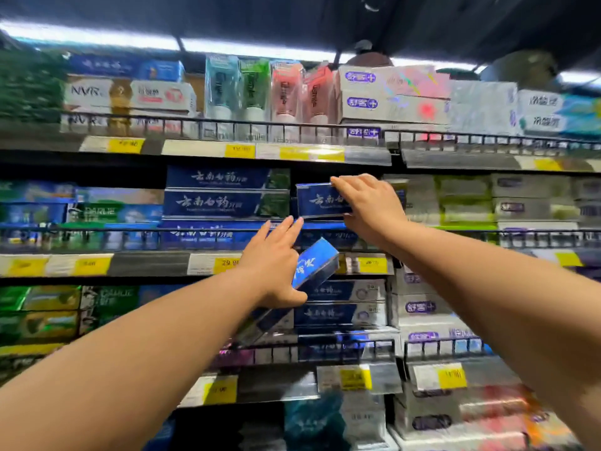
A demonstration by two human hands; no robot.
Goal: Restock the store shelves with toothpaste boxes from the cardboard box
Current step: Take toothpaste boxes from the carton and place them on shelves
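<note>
My right hand (369, 203) grips a dark blue toothpaste box (320, 200) by its right end and holds it level on the middle shelf, beside a stack of matching blue boxes (224, 198). My left hand (271, 262) holds a second blue toothpaste box (313, 263) tilted below the shelf rail, thumb under it, while its straight fingers reach up toward the first box. The cardboard box is out of view.
A black wire rail (130, 231) runs along the middle shelf's front edge, with yellow price tags (227, 263) beneath. Shelves above and below hold more toothpaste boxes (393, 96) and tubes (253, 89). White and green boxes (465, 198) stand right of my right hand.
</note>
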